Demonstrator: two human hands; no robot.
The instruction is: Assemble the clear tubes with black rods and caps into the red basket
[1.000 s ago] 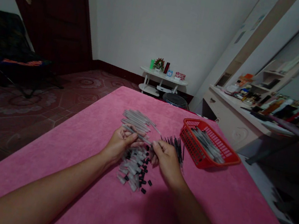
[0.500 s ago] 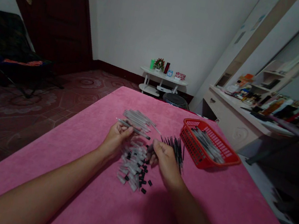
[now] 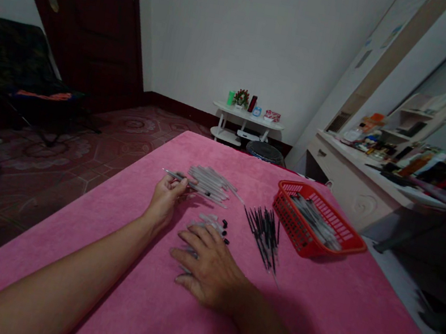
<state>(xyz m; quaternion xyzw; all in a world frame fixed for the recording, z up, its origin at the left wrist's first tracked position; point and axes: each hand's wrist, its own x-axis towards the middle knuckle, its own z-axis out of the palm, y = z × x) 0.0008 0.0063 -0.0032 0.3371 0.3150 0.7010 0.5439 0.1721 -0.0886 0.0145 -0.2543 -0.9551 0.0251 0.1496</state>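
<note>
My left hand [image 3: 164, 197] is closed around a thin clear pen [image 3: 186, 181] with a dark core, held level just left of a pile of clear pen barrels [image 3: 209, 183] on the pink table [image 3: 312, 298]. My right hand [image 3: 208, 265] lies flat, fingers spread, over a heap of small clear and black caps [image 3: 215, 224], covering most of them. A fan of thin black refills [image 3: 265, 233] lies to the right of that hand.
A red plastic basket [image 3: 301, 235] with finished pens stands at the right of the table. Behind are a white side table [image 3: 248, 122], a dark door [image 3: 88, 22], a folding chair [image 3: 16, 67] and a cluttered dresser [image 3: 360, 174].
My right hand dropped from beside the pen and moved left and nearer, spreading flat over the caps. My left hand carried the pen left and away. The view shifted slightly.
</note>
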